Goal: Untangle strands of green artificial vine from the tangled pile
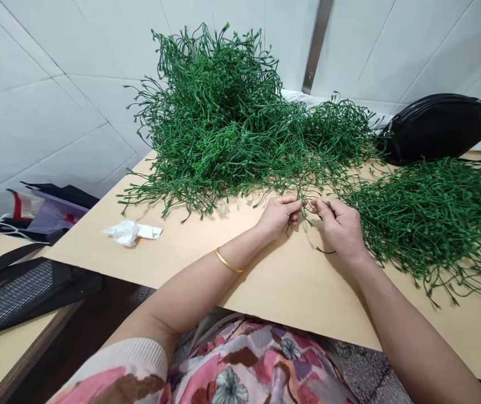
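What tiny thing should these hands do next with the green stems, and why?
I'd perhaps ease the right hand gently away from the left hand. Both seem to pinch thin green stems between thumb and fingers, with the fingertips close together, so a light pull might part any that are tangled. Whether they are tangled is too small to tell.

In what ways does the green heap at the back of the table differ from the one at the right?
The back heap is larger and taller; the right heap is lower. The back heap's stems point many ways, while the right heap's stems look more aligned. The right heap lies in front of the black bag; the back heap lies mainly left of it. Both are green, thin-stemmed and on the table.
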Action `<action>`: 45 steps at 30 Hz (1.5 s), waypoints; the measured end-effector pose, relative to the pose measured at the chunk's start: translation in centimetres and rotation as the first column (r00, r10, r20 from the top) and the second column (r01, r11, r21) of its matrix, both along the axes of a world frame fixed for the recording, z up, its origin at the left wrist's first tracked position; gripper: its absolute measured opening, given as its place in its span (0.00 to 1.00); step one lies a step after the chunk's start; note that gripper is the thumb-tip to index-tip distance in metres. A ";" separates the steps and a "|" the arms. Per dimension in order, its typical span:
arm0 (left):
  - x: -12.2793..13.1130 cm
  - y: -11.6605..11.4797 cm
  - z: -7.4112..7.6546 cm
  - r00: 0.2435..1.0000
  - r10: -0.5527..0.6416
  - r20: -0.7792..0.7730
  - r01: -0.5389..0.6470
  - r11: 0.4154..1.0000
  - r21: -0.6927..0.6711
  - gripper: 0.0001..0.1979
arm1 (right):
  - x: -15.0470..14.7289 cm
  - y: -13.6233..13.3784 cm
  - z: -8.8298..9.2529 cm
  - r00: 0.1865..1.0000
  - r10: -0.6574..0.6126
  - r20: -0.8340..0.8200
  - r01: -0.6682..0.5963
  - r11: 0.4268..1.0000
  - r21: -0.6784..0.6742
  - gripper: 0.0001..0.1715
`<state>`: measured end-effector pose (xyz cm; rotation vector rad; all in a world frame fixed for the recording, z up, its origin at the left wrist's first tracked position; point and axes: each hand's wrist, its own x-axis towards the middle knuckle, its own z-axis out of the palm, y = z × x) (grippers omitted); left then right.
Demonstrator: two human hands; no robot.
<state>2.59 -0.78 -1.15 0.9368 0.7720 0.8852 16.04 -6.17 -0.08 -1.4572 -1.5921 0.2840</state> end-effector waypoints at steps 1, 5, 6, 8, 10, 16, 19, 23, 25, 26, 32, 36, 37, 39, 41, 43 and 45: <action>0.0 0.0 0.0 1.000 0.010 0.004 -0.010 1.000 -0.012 0.05 | -0.2 -0.3 0.4 1.000 -0.021 0.009 0.020 0.998 0.055 0.14; 0.0 0.1 -0.3 0.999 0.012 0.033 -0.011 1.000 -0.029 0.05 | -1.1 -1.5 1.3 0.995 -0.005 0.104 -0.016 0.979 0.202 0.11; 0.0 0.1 -0.3 0.999 0.004 0.042 -0.003 1.000 -0.024 0.06 | -1.2 -1.5 1.2 0.989 0.025 0.147 -0.050 0.983 0.174 0.11; 0.0 0.1 -0.4 0.999 -0.007 0.052 0.008 1.000 -0.013 0.08 | -1.2 -1.1 0.7 0.973 0.053 0.225 -0.073 0.994 0.080 0.13; 0.0 0.1 -0.4 0.999 0.002 0.036 -0.002 1.000 -0.019 0.07 | -0.8 -0.4 0.0 0.966 0.026 0.258 -0.027 1.000 0.000 0.15; 0.0 0.3 -0.5 0.999 -0.028 0.028 0.028 0.999 -0.021 0.07 | -0.3 0.8 -0.8 0.995 -0.043 0.086 0.060 0.977 -0.206 0.18; 0.0 0.3 -0.6 0.999 -0.027 0.042 0.028 0.999 -0.026 0.08 | -0.7 1.0 -1.2 1.000 -0.011 -0.021 0.004 0.963 -0.270 0.19; 0.0 0.2 -0.4 0.999 -0.043 0.031 0.044 0.999 -0.019 0.08 | -0.7 1.6 -2.0 1.000 0.014 0.010 -0.011 0.956 -0.295 0.17; 0.0 0.2 -0.4 0.998 -0.050 0.030 0.050 0.999 -0.021 0.07 | -0.5 1.8 -2.2 1.000 0.028 0.011 -0.024 0.956 -0.293 0.16; 0.0 0.2 -0.4 0.998 -0.048 0.035 0.048 0.999 -0.025 0.07 | -0.5 1.9 -2.3 0.999 0.035 -0.002 -0.034 0.955 -0.294 0.16; 0.0 0.1 -0.4 0.994 0.002 0.113 0.007 0.997 -0.075 0.05 | -0.7 2.0 -2.2 0.997 0.031 -0.067 -0.049 0.959 -0.280 0.15; 0.0 0.0 -0.2 0.989 0.024 0.146 -0.009 0.994 -0.105 0.04 | -1.3 1.9 -1.9 0.994 0.058 -0.087 -0.081 0.954 -0.290 0.15; -0.1 0.0 -0.1 0.988 0.020 0.151 -0.003 0.994 -0.111 0.04 | -1.4 1.9 -1.9 0.993 0.059 -0.103 -0.087 0.953 -0.292 0.15; -0.1 0.1 -0.1 0.987 0.007 0.161 0.012 0.993 -0.121 0.04 | -1.5 1.8 -1.8 0.992 0.040 -0.123 -0.077 0.947 -0.311 0.15; -0.3 0.2 -0.2 0.986 -0.005 0.167 0.027 0.991 -0.130 0.04 | -1.6 1.9 -1.8 0.991 0.041 -0.129 -0.081 0.943 -0.322 0.17; -0.4 0.4 -0.3 0.986 -0.015 0.168 0.039 0.989 -0.140 0.05 | -1.5 2.0 -1.9 0.989 0.069 -0.129 -0.106 0.945 -0.308 0.18; -0.5 0.5 -0.4 0.985 -0.030 0.172 0.056 0.988 -0.145 0.06 | -1.4 2.1 -2.0 0.989 0.093 -0.115 -0.121 0.954 -0.275 0.18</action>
